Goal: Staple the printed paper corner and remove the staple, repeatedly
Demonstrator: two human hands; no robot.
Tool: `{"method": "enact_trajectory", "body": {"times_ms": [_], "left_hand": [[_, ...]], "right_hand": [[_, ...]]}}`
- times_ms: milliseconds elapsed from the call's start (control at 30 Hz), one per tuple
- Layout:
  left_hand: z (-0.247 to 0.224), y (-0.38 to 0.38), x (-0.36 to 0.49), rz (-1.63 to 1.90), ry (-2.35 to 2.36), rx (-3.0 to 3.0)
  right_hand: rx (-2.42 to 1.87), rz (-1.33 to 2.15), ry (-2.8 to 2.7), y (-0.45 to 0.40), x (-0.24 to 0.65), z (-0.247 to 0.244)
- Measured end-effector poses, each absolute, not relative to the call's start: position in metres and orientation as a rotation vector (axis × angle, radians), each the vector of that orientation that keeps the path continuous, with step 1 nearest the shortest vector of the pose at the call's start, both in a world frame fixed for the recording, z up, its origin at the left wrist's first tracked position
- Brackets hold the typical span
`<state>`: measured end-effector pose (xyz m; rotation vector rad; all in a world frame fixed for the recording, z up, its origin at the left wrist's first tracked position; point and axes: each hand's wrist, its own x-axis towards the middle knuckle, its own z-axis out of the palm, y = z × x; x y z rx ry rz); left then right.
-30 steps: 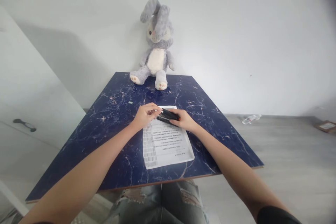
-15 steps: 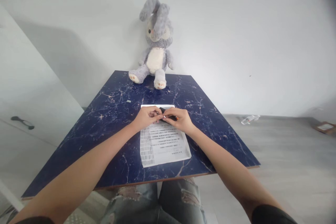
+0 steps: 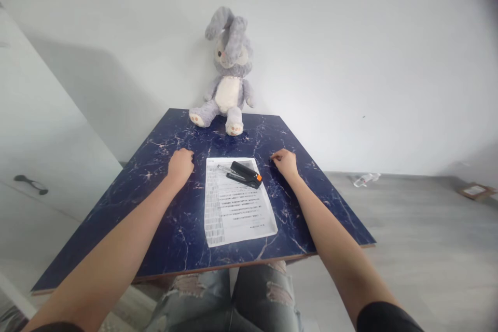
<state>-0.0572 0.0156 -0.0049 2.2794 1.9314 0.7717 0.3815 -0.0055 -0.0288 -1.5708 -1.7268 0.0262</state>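
Observation:
A black stapler (image 3: 251,180) with an orange patch lies opened on a printed sheet of paper (image 3: 245,218), its metal part sticking out to the left. My left hand (image 3: 181,168) rests on the table to the left of the paper, fingers curled in; whatever they may hold is hidden. To the right of the sheet, my right hand (image 3: 285,163) rests with its fingers curled together, and nothing shows in them. Neither hand touches the stapler or the paper.
A grey plush rabbit (image 3: 229,88) sits at the back of the blue marbled table (image 3: 171,249), against the wall. On the floor to the right lie a clear plastic item (image 3: 365,180) and a brown box (image 3: 476,190). A cabinet handle (image 3: 31,184) is at the left.
My hands have let go of the stapler and moved apart, one to each side of the paper. The small pale piece on the table at the left is no longer visible.

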Motion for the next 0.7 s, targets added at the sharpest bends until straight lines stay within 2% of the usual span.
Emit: {"method": "enact_trajectory", "body": {"times_ms": [133,200,400,700], "left_hand": [[-0.001,0.012,-0.049,0.921,1.861,2.279],[0.004,0.006,-0.038,1.02,1.661,2.29],[0.014,-0.022,0.005,1.034,1.01,2.305],[0.005,-0.02,0.01,1.019,0.937,2.171]], "right_hand": [[-1.531,-0.041,-1.765,-0.012,0.37,-0.021],[-1.445,-0.069,-1.752,-0.022,0.355,-0.012],[-0.986,0.259,-2.0,-0.061,0.292,0.016],[-0.856,0.413,-2.163,-0.07,0.283,0.021]]}}
